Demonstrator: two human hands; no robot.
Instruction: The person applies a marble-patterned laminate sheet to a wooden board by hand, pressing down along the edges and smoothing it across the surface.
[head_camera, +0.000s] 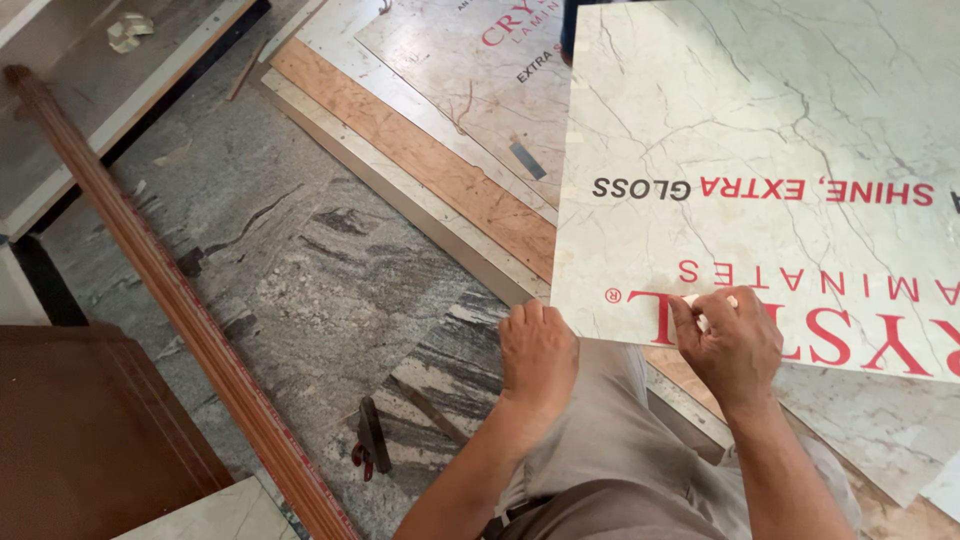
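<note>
A large marble-patterned laminate sheet with red and black print lies tilted over other sheets on the floor. My right hand rests on its near edge, fingers pinched on a small white piece, perhaps chalk or a pencil. My left hand lies fingers curled on my knee, next to the sheet's near left corner, holding nothing that I can see. My grey trousers fill the bottom middle.
More laminate and a plywood board lie stacked under the sheet. A long reddish wooden moulding runs diagonally across the grey stone floor. Pliers with red handles lie near my knee. A brown panel sits bottom left.
</note>
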